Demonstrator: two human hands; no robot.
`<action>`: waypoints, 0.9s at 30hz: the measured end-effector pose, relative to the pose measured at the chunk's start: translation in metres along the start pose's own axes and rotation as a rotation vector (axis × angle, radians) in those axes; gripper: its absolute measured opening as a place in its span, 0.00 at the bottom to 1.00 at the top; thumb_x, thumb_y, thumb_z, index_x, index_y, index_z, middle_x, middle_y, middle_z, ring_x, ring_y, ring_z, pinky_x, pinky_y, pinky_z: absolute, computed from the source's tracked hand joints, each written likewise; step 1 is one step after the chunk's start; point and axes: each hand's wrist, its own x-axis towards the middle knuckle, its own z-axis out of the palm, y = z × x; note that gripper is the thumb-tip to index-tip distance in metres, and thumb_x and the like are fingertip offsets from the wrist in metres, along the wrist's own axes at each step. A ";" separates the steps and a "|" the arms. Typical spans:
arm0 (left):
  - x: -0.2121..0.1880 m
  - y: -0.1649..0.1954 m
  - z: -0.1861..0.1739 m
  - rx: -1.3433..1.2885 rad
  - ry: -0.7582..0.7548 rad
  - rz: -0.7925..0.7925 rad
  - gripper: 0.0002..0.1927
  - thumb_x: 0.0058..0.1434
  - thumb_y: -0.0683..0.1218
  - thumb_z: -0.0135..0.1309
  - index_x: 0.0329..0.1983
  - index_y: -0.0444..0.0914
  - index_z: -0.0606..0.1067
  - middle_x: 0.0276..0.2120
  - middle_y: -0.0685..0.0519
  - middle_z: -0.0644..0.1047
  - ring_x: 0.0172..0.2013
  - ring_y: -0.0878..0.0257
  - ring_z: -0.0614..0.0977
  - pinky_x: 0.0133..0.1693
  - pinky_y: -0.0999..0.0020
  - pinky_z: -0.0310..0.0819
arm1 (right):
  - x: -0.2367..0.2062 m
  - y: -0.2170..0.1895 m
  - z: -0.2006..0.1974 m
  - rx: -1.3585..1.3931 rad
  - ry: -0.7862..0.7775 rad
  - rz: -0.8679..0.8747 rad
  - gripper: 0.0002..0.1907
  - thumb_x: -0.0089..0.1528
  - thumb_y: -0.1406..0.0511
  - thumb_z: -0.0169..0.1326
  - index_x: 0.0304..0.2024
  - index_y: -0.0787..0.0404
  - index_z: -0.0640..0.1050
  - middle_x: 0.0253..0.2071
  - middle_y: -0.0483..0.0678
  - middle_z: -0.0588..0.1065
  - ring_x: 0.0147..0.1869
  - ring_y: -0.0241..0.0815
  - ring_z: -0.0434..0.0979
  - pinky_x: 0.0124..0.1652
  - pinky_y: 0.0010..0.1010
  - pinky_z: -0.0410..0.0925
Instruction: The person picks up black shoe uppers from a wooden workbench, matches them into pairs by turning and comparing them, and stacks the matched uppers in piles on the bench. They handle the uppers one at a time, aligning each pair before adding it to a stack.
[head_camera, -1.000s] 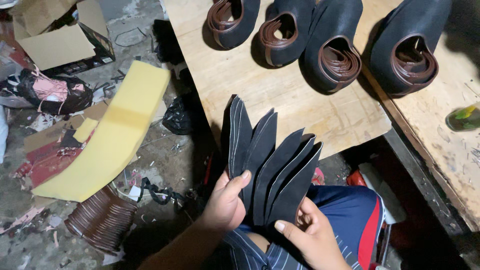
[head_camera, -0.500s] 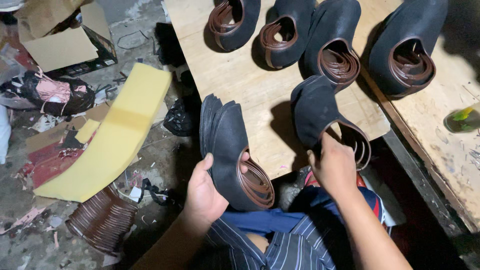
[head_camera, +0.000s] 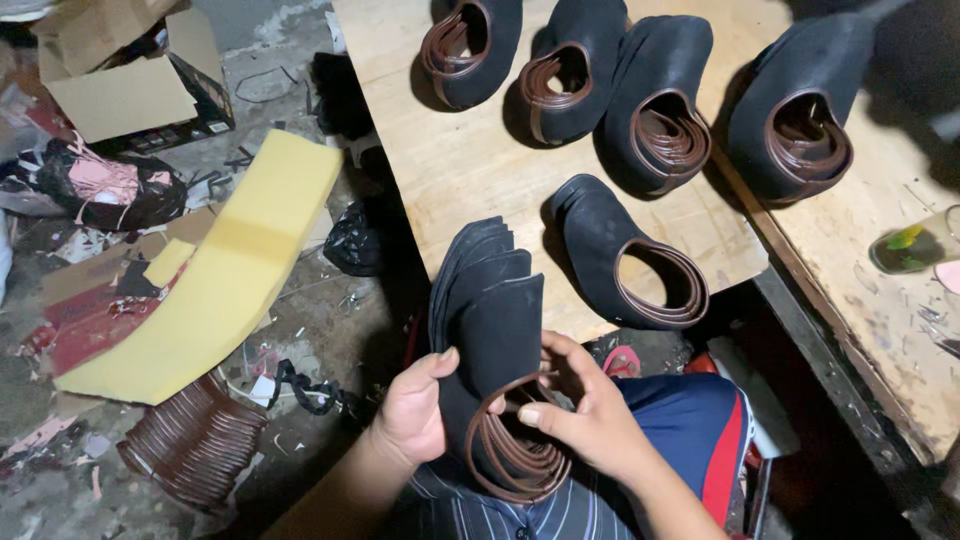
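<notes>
So both hands are on a stack of black shoe uppers (head_camera: 490, 330) held over the lap, right at the near edge of the wooden table (head_camera: 470, 170). Left hand (head_camera: 415, 410) is wrapped around the stack's side, thumb pressed on the front piece. Right hand (head_camera: 590, 420) has its fingers hooked into the brown-trimmed opening, gripping the rim (thumb outside, fingertips inside). A single upper (head_camera: 625, 255) lies on the table at about 1 o'clock from the stack, four more uppers (head_camera: 650, 90) lined up beyond it at 12. Yellow foam slab (head_camera: 215, 275) is on the floor at 9 o'clock.
</notes>
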 end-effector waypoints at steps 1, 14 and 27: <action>-0.002 -0.001 0.007 0.018 0.045 -0.007 0.26 0.69 0.51 0.48 0.61 0.25 0.70 0.50 0.38 0.79 0.47 0.49 0.82 0.53 0.55 0.75 | -0.004 0.001 0.003 0.035 0.010 0.063 0.41 0.53 0.71 0.65 0.67 0.64 0.63 0.58 0.53 0.74 0.61 0.44 0.74 0.60 0.36 0.66; 0.013 0.007 0.003 0.076 0.070 0.200 0.28 0.68 0.62 0.50 0.45 0.31 0.75 0.32 0.48 0.78 0.35 0.56 0.78 0.44 0.62 0.73 | -0.079 -0.013 -0.067 -0.277 0.178 -0.263 0.39 0.46 0.75 0.64 0.61 0.70 0.70 0.60 0.51 0.70 0.65 0.45 0.69 0.64 0.36 0.58; 0.053 0.038 -0.051 -0.091 -0.182 0.115 0.34 0.73 0.67 0.37 0.42 0.34 0.78 0.24 0.49 0.75 0.16 0.68 0.71 0.18 0.80 0.62 | -0.126 0.077 -0.159 -0.973 0.563 0.306 0.45 0.50 0.58 0.72 0.66 0.66 0.70 0.58 0.62 0.71 0.64 0.48 0.70 0.62 0.39 0.63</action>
